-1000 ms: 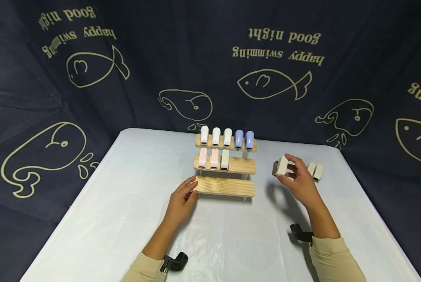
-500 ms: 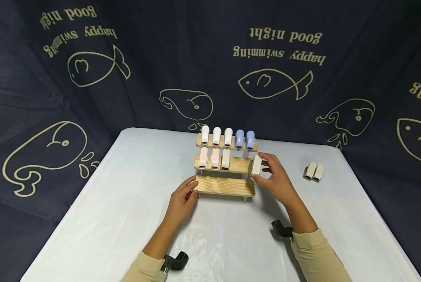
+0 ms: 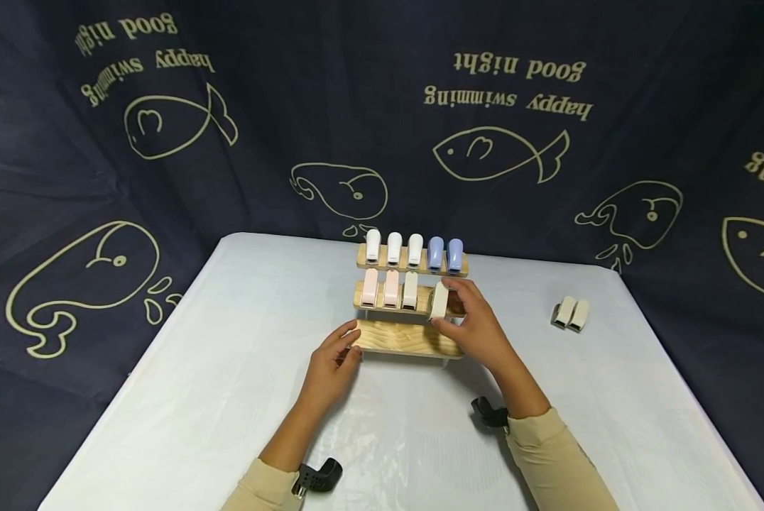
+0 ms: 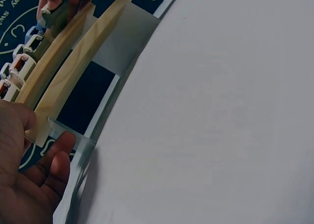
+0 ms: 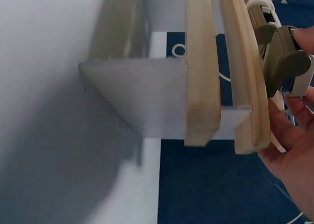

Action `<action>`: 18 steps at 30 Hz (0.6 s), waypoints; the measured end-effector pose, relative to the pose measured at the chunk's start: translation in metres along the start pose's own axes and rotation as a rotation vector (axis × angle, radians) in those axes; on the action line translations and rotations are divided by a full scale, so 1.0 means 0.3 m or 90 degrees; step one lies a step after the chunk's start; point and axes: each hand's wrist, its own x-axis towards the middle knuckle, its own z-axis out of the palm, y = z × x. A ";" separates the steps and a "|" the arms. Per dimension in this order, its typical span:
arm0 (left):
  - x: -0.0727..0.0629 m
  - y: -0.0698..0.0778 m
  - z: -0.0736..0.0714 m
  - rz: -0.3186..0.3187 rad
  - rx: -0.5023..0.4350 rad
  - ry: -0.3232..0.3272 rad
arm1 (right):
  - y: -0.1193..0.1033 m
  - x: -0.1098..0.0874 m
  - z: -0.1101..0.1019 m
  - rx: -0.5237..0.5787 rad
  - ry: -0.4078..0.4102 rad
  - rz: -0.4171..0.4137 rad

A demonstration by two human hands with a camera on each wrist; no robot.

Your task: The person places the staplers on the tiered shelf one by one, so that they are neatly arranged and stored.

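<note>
My right hand (image 3: 482, 330) pinches a small cream stapler (image 3: 439, 301) between thumb and fingers at the right part of the rack's middle shelf. In the right wrist view that stapler (image 5: 280, 57) shows its grey-brown base, close by the shelf edge. To its left on this shelf stand another cream stapler (image 3: 410, 291) and two pink staplers (image 3: 380, 287). My left hand (image 3: 327, 365) holds the left end of the three-tier wooden rack (image 3: 407, 337) at its lowest shelf; the left wrist view has its fingers around the board's end (image 4: 41, 128).
White staplers (image 3: 394, 250) and blue staplers (image 3: 445, 255) line the top shelf. Two more cream staplers (image 3: 571, 314) lie side by side on the white tabletop (image 3: 228, 404) at the right. A dark cloth with fish drawings (image 3: 260, 85) hangs behind the table.
My right hand has carried the cream stapler leftward from beside the rack to its middle shelf. The left hand has stayed at the rack's left end.
</note>
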 end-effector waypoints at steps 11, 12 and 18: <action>0.000 -0.002 0.002 -0.014 -0.011 0.001 | -0.006 0.020 0.043 0.004 -0.005 0.012; 0.000 -0.002 0.003 -0.015 -0.010 0.001 | -0.003 0.020 0.046 0.005 -0.002 0.011; 0.001 0.001 0.001 -0.019 -0.001 0.000 | 0.013 0.014 0.062 -0.011 0.018 -0.007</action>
